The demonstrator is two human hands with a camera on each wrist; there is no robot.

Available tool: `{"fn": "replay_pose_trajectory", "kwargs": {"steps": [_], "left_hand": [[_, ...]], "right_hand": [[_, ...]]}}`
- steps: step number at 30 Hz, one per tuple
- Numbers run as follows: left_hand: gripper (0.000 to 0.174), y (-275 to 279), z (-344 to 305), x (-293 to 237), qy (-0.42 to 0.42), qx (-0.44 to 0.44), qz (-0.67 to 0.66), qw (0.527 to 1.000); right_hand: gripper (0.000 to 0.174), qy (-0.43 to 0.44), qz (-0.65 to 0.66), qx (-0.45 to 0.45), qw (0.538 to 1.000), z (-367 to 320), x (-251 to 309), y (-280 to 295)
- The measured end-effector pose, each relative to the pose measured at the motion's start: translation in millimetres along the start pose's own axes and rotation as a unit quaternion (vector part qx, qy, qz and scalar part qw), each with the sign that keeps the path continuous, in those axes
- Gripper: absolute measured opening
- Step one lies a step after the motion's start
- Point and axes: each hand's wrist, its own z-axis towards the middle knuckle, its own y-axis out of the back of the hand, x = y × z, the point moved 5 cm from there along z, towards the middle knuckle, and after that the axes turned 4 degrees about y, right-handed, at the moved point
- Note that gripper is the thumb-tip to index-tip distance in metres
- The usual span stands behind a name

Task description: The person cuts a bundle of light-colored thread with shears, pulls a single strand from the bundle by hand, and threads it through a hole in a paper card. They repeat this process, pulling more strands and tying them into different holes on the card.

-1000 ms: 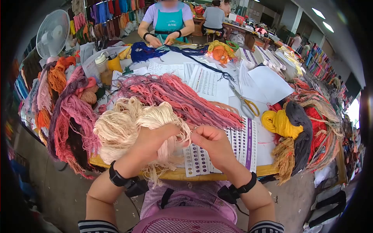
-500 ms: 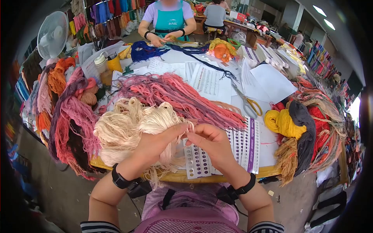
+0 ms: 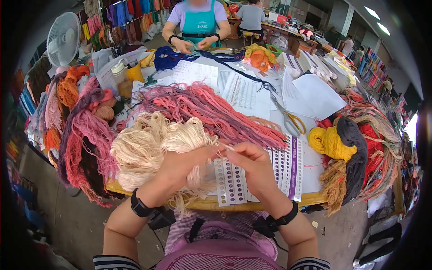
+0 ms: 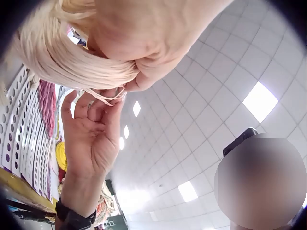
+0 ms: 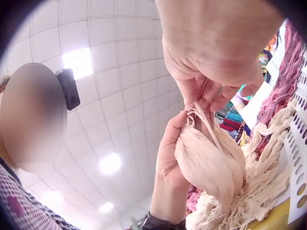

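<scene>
A hank of cream yarn (image 3: 186, 137) hangs from the left hand (image 3: 184, 164), whose fingers curl round its gathered top. The right hand (image 3: 254, 166) pinches a few cream strands (image 3: 227, 146) at that top, its thumb and forefinger close beside the left fingertips. In the left wrist view the strands (image 4: 103, 97) run from the hank (image 4: 62, 57) to the fingertips of the right hand (image 4: 91, 139). The right wrist view shows small loops (image 5: 193, 115) between the left hand (image 5: 168, 167) and the right hand (image 5: 216, 52). More cream yarn (image 3: 135, 157) lies left of the hank.
Pink and purple yarn (image 3: 198, 105) lies behind the hands, with punched cards (image 3: 229, 182) under them. Scissors (image 3: 290, 119), papers (image 3: 319, 96) and yellow yarn (image 3: 335, 144) are on the right. A fan (image 3: 63, 42) stands back left. Across the table, a person in a teal apron (image 3: 199, 22) handles dark blue yarn.
The right hand has come up to the strands at the hank's top, then drawn slightly right with them pinched. The left hand keeps its hold and has shifted a little right.
</scene>
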Motion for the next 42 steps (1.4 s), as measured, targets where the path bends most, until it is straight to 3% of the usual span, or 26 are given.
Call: {"fn": "replay_pose_trajectory", "kwargs": {"steps": [3,4,7,11,13,16,25,29,31,34,35,37,38,40,42], "left_hand": [[0.044,-3,-7,2,0.037,-0.008,-0.101,0.994],[0.045,-8,-15,-3,0.079,-0.019,-0.213,0.974],[0.042,-14,-20,-2,0.107,0.02,-0.26,0.959],[0.036,-11,-20,6,0.104,0.011,-0.255,0.961],[0.033,4,-21,10,0.067,-0.015,-0.135,0.988],[0.028,9,-26,3,0.061,-0.056,-0.093,0.992],[0.029,3,-27,0,0.026,-0.059,-0.11,0.992],[0.03,7,-26,-2,0.02,-0.046,-0.084,0.995],[0.037,4,-23,4,0.086,0.008,-0.218,0.972],[0.045,-7,-26,0,0.065,0.049,-0.269,0.96],[0.045,-7,-28,4,0.067,0.052,-0.267,0.96],[0.047,-1,-32,8,0.008,0.028,-0.07,0.997],[0.047,-3,-32,8,0.01,0.029,-0.069,0.997],[0.048,-12,-34,-4,-0.074,0.052,-0.019,0.996],[0.048,-9,-33,-5,-0.085,0.061,0.01,0.994]], "right_hand": [[0.012,-0.034,0.062,0.007,0.997,4,-3,0],[0.012,-0.032,0.064,0.006,0.997,5,-3,-2],[0.016,-0.089,0.071,0.003,0.994,6,-8,-14],[0.013,-0.092,0.056,0.029,0.994,6,-10,-18],[0.013,-0.073,0.051,0.035,0.995,5,-10,-17],[0.012,-0.072,0.035,0.027,0.996,3,-7,-15],[0.011,-0.06,0.027,0.024,0.998,1,-9,-12],[0.014,-0.064,0.095,-0.007,0.993,4,-7,-13],[0.016,-0.078,0.123,0.0,0.989,6,-10,-11],[0.021,-0.103,0.163,0.006,0.981,7,-13,-14],[0.021,-0.123,0.164,0.019,0.979,9,-12,-18],[0.021,-0.143,0.166,0.031,0.975,9,-11,-24],[0.021,-0.131,0.132,0.033,0.982,9,-9,-26],[0.021,-0.12,0.097,0.035,0.987,7,-3,-29],[0.011,-0.136,0.1,0.018,0.986,5,0,-30]]}}
